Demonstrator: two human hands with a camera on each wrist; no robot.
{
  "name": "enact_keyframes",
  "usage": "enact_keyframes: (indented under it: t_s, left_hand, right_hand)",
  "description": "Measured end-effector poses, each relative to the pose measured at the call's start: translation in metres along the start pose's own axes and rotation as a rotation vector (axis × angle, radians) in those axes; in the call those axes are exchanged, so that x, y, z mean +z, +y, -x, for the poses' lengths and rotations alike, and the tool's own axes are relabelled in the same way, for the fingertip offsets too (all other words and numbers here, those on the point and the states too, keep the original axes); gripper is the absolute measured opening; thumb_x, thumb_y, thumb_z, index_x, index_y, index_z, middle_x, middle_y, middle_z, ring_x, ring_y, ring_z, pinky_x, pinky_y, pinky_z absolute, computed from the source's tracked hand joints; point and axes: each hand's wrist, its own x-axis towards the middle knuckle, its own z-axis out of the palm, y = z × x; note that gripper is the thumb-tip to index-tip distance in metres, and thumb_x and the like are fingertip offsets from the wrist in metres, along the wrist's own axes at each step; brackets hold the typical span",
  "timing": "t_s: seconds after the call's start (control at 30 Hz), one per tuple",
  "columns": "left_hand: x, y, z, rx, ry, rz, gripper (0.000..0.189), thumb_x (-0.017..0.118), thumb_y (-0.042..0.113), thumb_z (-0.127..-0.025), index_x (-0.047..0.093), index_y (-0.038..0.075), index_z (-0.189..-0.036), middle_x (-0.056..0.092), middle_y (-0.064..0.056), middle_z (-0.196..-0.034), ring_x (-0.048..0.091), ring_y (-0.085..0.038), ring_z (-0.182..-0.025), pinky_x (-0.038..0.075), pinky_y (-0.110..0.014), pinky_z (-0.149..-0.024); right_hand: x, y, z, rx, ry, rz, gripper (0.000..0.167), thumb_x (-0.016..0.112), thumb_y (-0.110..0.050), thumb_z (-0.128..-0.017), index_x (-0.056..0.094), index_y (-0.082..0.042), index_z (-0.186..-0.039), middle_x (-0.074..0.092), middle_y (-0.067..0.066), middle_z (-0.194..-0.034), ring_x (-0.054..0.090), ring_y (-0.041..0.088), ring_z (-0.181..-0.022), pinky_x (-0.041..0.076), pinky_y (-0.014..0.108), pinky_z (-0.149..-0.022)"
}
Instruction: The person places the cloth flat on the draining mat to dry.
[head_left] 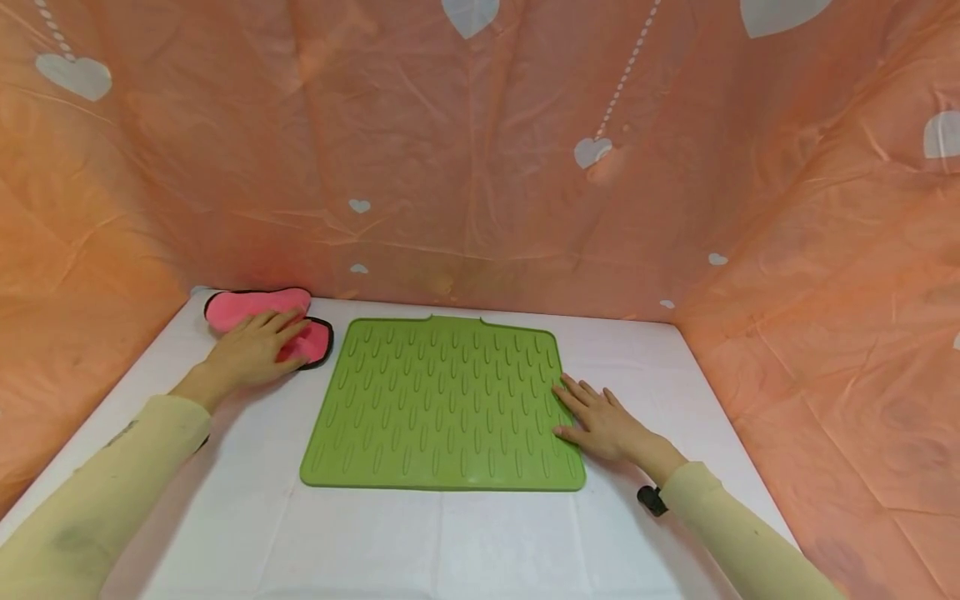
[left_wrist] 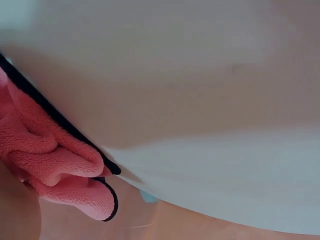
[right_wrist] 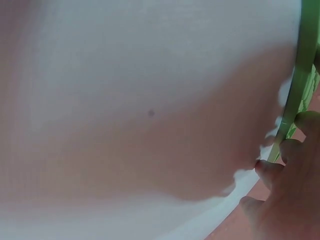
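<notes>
Left hand (head_left: 251,348): fingers fairly straight, laid over the pink cloth (head_left: 258,305)
Pink cloth: fluffy, black-edged, folded unevenly near the counter's (head_left: 450,542) far left corner, under the left hand
Green mat (head_left: 442,408): flat on the white-covered counter, ridged, right of the cloth and apart from it
Right hand (head_left: 603,423): fingers spread wide, touching the mat's right edge, holding nothing
Black device (head_left: 651,500): at the right wrist, beside the cuff
Orange drape (head_left: 480,183): behind the counter, printed with pale hearts
</notes>
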Motion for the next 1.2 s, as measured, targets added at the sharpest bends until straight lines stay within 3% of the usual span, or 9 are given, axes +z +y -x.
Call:
enact_keyframes:
  t_s: [0.23, 0.47, 0.63, 0.77, 0.9, 1.2]
  left_hand:
    - [0.004, -0.006, -0.001, 0.039, 0.026, -0.009, 0.048, 0.071, 0.024, -0.098, 0.064, 0.001, -0.140, 0.045, -0.027, -0.156, 0.040, -0.052, -0.138, 0.027, -0.065, -0.117]
    - [0.004, -0.011, -0.002, 0.002, 0.045, 0.028, 0.032, 0.074, 0.011, -0.094, 0.075, 0.005, -0.126, 0.051, -0.031, -0.148, 0.045, -0.052, -0.134, 0.033, -0.067, -0.113]
    - [0.003, -0.011, -0.002, 0.014, 0.104, 0.054, 0.032, 0.076, 0.006, -0.092, 0.075, 0.002, -0.124, 0.057, -0.029, -0.141, 0.051, -0.049, -0.126, 0.035, -0.067, -0.110]
    - [0.003, -0.011, 0.001, 0.030, 0.177, 0.088, 0.038, 0.076, 0.004, -0.091, 0.072, 0.001, -0.129, 0.062, -0.025, -0.136, 0.053, -0.045, -0.121, 0.039, -0.067, -0.105]
    - [0.003, -0.011, 0.002, 0.068, 0.291, 0.120, 0.043, 0.076, -0.002, -0.088, 0.071, 0.001, -0.130, 0.067, -0.023, -0.128, 0.057, -0.045, -0.116, 0.043, -0.066, -0.098]
    - [-0.002, -0.007, -0.002, 0.149, 0.525, 0.180, 0.039, 0.080, -0.014, -0.078, 0.078, -0.001, -0.114, 0.071, -0.021, -0.114, 0.063, -0.043, -0.108, 0.050, -0.058, -0.089]
  right_hand:
    - [0.001, 0.000, 0.000, -0.014, 0.015, 0.012, 0.075, 0.057, -0.045, -0.105, 0.032, -0.004, -0.162, 0.022, 0.019, -0.170, 0.027, 0.049, -0.152, 0.019, 0.075, -0.117]
    - [0.004, 0.000, -0.001, -0.035, 0.026, -0.006, 0.077, 0.057, -0.048, -0.105, 0.032, -0.003, -0.162, 0.022, 0.021, -0.170, 0.026, 0.050, -0.151, 0.019, 0.076, -0.115]
    - [0.003, -0.001, -0.001, -0.027, 0.019, -0.016, 0.076, 0.059, -0.045, -0.105, 0.032, -0.004, -0.162, 0.021, 0.020, -0.170, 0.025, 0.049, -0.152, 0.017, 0.076, -0.116]
    - [0.002, -0.002, -0.002, -0.015, 0.010, -0.006, 0.075, 0.059, -0.044, -0.105, 0.031, -0.005, -0.163, 0.021, 0.019, -0.171, 0.025, 0.048, -0.152, 0.017, 0.075, -0.117]
    - [0.002, -0.001, -0.003, -0.009, 0.008, 0.000, 0.075, 0.057, -0.046, -0.106, 0.031, -0.005, -0.163, 0.021, 0.018, -0.171, 0.025, 0.048, -0.153, 0.017, 0.075, -0.117]
    - [0.001, -0.001, -0.002, -0.009, 0.006, -0.024, 0.074, 0.057, -0.045, -0.106, 0.032, -0.004, -0.163, 0.021, 0.020, -0.170, 0.024, 0.049, -0.152, 0.017, 0.076, -0.116]
